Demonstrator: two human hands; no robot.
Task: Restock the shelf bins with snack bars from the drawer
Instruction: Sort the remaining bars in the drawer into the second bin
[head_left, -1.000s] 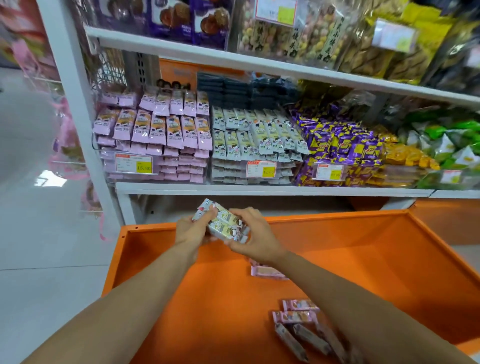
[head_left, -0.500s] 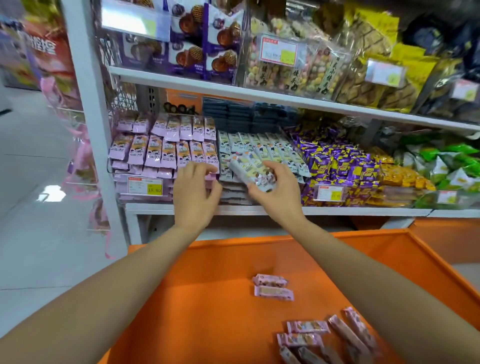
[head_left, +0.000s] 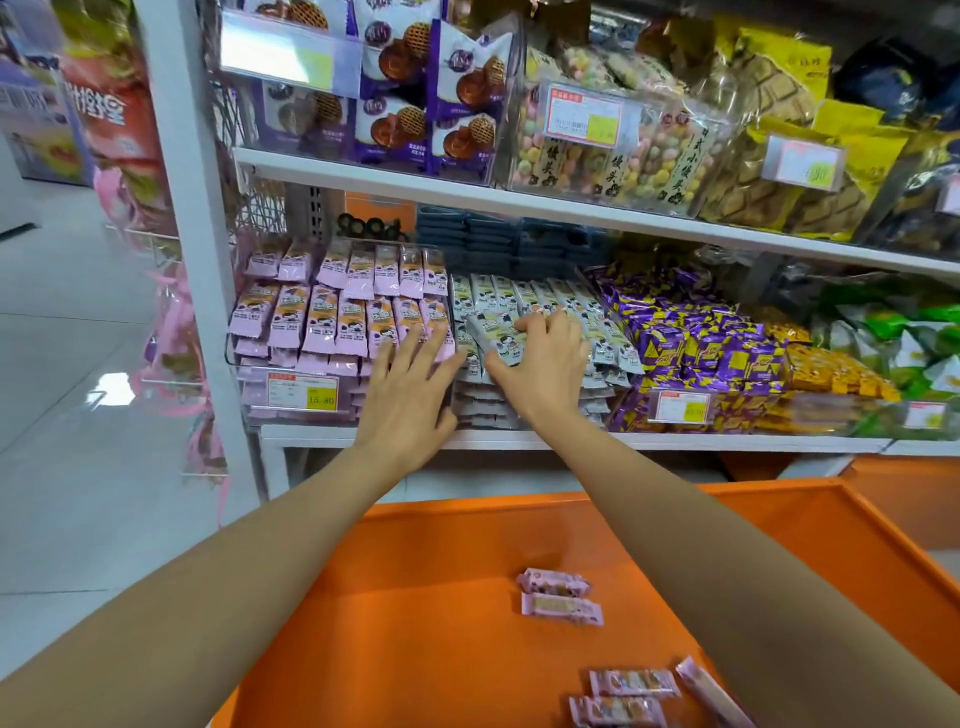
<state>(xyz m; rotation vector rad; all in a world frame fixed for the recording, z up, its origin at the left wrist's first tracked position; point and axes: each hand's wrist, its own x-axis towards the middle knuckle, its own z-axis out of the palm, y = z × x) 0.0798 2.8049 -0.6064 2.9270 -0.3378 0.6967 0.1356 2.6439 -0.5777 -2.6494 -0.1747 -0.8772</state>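
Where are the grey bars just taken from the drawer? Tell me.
In the head view, the grey bars sit under the right hand on the grey bin, between pink bars and purple packs.

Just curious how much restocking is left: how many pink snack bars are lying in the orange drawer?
5 visible: two mid-drawer, three at the bottom edge. More may lie out of frame.

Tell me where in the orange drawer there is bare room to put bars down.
The orange drawer floor is bare on its left and middle, between the rear wall and two pink-wrapped bars. The near right corner is crowded with more pink bars. The shelf bins above look full.
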